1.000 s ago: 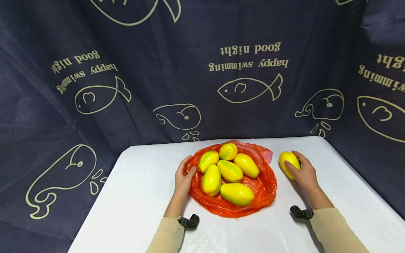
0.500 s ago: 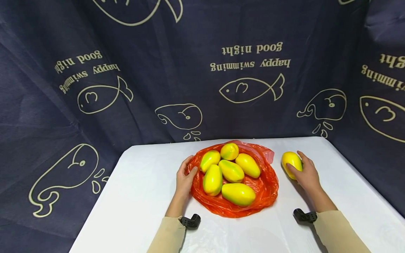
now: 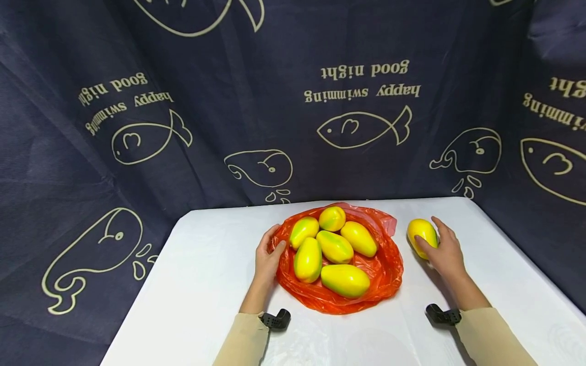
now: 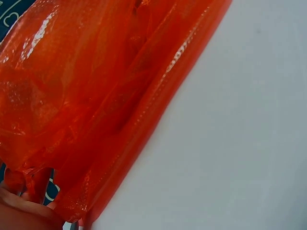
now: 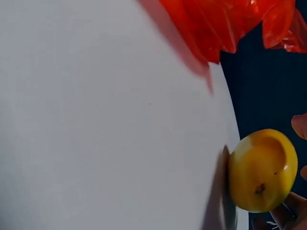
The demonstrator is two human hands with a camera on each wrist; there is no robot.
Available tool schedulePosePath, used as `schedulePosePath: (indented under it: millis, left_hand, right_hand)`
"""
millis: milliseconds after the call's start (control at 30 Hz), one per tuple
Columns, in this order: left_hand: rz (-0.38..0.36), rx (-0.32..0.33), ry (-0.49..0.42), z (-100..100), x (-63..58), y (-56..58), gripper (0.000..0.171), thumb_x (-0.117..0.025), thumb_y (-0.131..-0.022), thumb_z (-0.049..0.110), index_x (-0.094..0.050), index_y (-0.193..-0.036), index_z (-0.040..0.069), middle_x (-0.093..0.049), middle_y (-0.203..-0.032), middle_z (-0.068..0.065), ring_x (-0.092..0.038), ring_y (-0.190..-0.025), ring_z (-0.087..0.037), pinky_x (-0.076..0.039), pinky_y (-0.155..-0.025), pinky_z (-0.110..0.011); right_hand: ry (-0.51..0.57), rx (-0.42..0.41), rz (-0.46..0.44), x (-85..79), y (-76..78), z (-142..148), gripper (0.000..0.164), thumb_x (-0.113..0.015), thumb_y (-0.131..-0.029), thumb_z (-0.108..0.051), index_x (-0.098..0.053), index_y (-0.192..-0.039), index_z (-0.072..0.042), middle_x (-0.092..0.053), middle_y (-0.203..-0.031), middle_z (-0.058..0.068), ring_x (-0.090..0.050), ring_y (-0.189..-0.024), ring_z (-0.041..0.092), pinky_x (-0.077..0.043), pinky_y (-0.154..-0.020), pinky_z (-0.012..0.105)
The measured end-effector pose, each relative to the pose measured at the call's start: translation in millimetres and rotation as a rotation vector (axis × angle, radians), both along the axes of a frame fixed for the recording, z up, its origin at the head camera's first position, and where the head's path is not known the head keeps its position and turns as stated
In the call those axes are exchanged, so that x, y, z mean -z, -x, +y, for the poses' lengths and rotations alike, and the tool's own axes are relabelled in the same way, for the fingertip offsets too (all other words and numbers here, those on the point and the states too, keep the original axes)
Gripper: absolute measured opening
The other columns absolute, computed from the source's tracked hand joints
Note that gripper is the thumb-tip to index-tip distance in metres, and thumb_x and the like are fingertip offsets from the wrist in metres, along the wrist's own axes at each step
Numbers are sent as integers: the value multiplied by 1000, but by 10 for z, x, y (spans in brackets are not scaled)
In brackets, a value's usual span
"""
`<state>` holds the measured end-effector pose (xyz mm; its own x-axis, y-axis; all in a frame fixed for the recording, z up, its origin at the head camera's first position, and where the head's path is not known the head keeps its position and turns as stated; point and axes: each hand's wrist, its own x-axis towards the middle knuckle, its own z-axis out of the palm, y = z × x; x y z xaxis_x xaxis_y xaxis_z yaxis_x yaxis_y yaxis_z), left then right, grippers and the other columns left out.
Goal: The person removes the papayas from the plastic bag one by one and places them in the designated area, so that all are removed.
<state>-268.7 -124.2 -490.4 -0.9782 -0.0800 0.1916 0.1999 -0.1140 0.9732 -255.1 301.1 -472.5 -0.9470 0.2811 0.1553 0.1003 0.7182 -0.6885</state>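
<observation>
A red plastic bag lies spread on the table with its mouth open, and several yellow-green mangoes sit in it. My left hand holds the bag's left rim, thumb inside and fingers outside. In the left wrist view the red film covers part of those fingers. To the right of the bag a single mango rests on the table. My right hand is around its right side with fingers spread loosely. The right wrist view shows a gap between the upper finger and this mango.
The white table ends at a dark blue curtain with fish and whale drawings behind it. More curtain closes in the right side. A black wrist device sits on each forearm.
The right hand's fingers have loosened and drawn slightly away from the mango at the right, which stays in place. The left hand keeps its hold on the bag rim.
</observation>
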Motion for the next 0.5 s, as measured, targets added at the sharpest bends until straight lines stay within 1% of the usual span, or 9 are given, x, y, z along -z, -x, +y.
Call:
schedulePosePath:
  millis: [133, 267, 400, 500]
  left_hand:
    - [-4, 0, 12, -10, -3, 10, 50, -60, -97, 9, -50, -145, 12, -51, -150, -6, -47, -138, -27, -46, -110, -29]
    - [-3, -9, 16, -21, -7, 14, 49, -61, -97, 9, -52, -144, 14, -51, -150, -6, -47, -138, -26, -46, -111, -31]
    - [-13, -15, 22, -17, -9, 6, 49, -61, -96, 10, -52, -144, 15, -51, -150, -6, -47, -138, -25, -45, -112, -32]
    - [-15, -12, 26, -13, -7, 2, 49, -61, -96, 10, -51, -145, 14, -51, -150, -6, -46, -139, -26, -44, -113, -33]
  right_hand:
    - [-2, -8, 33, -82, -36, -30, 77, -55, -99, -38, -18, -159, -5, -24, -156, 35, -28, -139, 57, -27, -111, 72]
    - [-2, 1, 64, -130, -79, -75, 74, -55, -99, -36, -21, -158, -6, -25, -157, 33, -27, -140, 55, -26, -111, 73]
    - [12, 4, 168, -163, -146, -139, 68, -58, -98, -29, -30, -156, -7, -33, -154, 32, -31, -137, 53, -28, -109, 71]
    - [32, 3, 262, -198, -190, -202, 62, -60, -96, -22, -38, -151, -7, -41, -148, 32, -38, -132, 49, -34, -104, 66]
